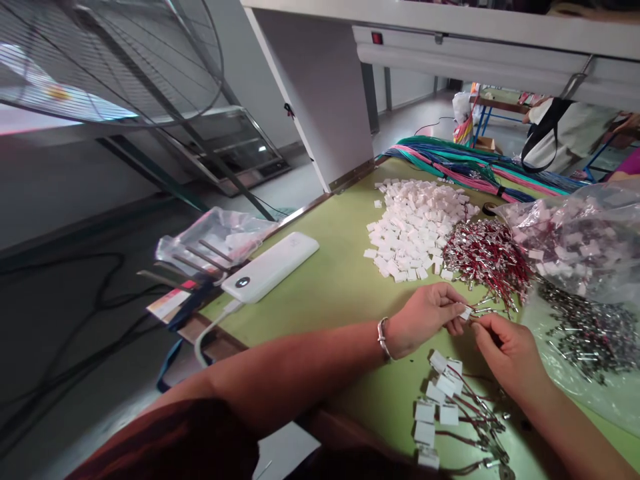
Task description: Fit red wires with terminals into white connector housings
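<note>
Left hand grip pinching white connector; right hand grip closed on thin wire. Best with connector steady, wire straight, unforced.

A wire-guarded fan at left; pale walls; grey floor; green-topped table beneath a white shelf.

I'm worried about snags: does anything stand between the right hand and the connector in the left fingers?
Nothing visible blocks it: the right hand is close beside the connector in the left hand. The wire heap lies beyond them.
</note>
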A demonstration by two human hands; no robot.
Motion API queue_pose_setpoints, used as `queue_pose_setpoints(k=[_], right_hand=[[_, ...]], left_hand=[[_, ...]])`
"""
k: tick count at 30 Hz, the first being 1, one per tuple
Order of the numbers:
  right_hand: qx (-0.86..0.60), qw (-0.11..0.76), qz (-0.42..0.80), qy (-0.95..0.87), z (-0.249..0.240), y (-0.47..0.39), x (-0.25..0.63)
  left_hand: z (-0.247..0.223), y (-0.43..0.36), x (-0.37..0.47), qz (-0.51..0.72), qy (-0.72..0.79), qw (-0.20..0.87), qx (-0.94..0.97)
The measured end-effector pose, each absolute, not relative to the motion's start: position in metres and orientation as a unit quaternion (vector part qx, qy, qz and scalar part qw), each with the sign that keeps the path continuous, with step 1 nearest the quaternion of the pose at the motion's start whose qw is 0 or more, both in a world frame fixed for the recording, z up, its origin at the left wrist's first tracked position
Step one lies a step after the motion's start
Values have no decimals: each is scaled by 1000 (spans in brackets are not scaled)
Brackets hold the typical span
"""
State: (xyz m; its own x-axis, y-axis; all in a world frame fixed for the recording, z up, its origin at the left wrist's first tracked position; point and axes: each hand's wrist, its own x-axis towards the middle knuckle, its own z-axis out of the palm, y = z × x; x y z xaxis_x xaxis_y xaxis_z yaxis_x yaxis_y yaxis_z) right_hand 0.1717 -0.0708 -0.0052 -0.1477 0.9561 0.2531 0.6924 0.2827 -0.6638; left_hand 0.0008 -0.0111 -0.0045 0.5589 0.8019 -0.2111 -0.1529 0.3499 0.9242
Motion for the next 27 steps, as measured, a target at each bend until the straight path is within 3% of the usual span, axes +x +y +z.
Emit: queue_pose_setpoints(k=[8,17,19,22,24,27], right_hand=[[-566,300,159,-751,-9,-72,170],[-562,282,194,-753,-12,-71,173],[-564,279,213,-748,-9,-70,174],[-543,251,259,-759,-3,-72,175],[-513,205,292,-781,1,-73,176],[-524,198,259,-787,-1,-67,181]], left_hand=[[-6,-14,7,332,379,713,488],[-9,-14,2,241,377,676,586],[-4,-3,-5,226,383,583,680],[-1,21,-15,258,417,287,823],[-4,36,-18,218,423,135,869],[-14,49,-16,159,420,51,892]])
